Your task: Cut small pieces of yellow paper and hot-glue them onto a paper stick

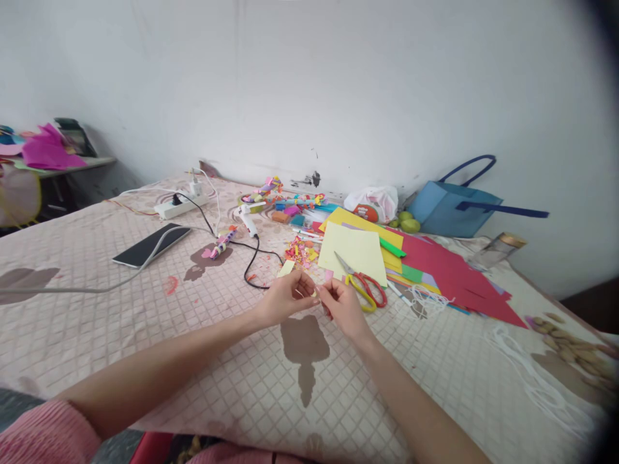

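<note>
My left hand [286, 298] and my right hand [342, 305] meet above the tablecloth, fingertips pinched close together. Something tiny and pale, perhaps a yellowish scrap, shows between them, too small to name. Just behind my left hand lies a small pale yellow paper strip [286, 268]. Scissors [367, 290] with red and yellow handles rest beside my right hand, their blades on a pale yellow paper sheet [358, 248]. Beyond both hands is a pile of colourful paper scraps [300, 252].
A white glue gun [247, 221] with a black cord stands behind, near a power strip [180, 206]. A phone [152, 245] and a decorated stick [222, 243] lie left. Red paper [445, 274], white string [425, 300], a blue bag [457, 209], a jar [500, 250] and peanuts [573, 351] are right.
</note>
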Demonstrator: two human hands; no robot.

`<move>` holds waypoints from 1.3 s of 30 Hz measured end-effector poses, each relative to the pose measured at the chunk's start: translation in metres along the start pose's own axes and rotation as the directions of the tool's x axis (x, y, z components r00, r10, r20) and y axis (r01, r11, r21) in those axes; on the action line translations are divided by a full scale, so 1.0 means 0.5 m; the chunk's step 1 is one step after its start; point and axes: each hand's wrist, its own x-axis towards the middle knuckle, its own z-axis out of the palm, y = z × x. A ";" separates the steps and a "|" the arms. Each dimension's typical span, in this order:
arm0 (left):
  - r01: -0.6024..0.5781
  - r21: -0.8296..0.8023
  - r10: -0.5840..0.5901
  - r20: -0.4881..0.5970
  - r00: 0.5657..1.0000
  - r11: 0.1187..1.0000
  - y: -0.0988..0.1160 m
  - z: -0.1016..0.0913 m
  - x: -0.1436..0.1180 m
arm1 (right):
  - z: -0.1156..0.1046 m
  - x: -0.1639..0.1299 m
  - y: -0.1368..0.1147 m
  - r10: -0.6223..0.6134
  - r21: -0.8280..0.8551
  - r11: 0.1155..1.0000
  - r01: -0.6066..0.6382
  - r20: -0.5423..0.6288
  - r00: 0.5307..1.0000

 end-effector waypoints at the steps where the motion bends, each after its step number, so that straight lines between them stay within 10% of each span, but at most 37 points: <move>1: -0.008 0.007 0.008 -0.009 1.000 1.000 -0.001 0.001 -0.001 | 0.001 0.000 0.000 0.004 -0.002 1.000 -0.004 0.003 1.000; 10: 0.287 -0.403 -0.271 0.096 0.958 0.869 -0.001 -0.005 0.011 | -0.017 0.009 -0.001 0.121 0.268 0.950 -0.163 0.166 0.979; 17: 0.272 -0.403 -0.272 0.059 0.961 0.874 -0.002 -0.008 0.011 | -0.024 0.007 -0.017 0.144 0.332 0.916 -0.225 0.250 0.957; 30: 0.171 -0.089 -0.167 0.050 0.985 0.981 -0.023 -0.016 -0.002 | -0.007 0.004 0.011 0.060 0.067 0.994 -0.088 0.334 0.941; 39: 0.185 0.015 -0.184 -0.046 0.982 0.983 -0.011 -0.104 -0.086 | -0.003 0.022 0.031 -0.141 -0.430 0.876 0.219 0.206 0.968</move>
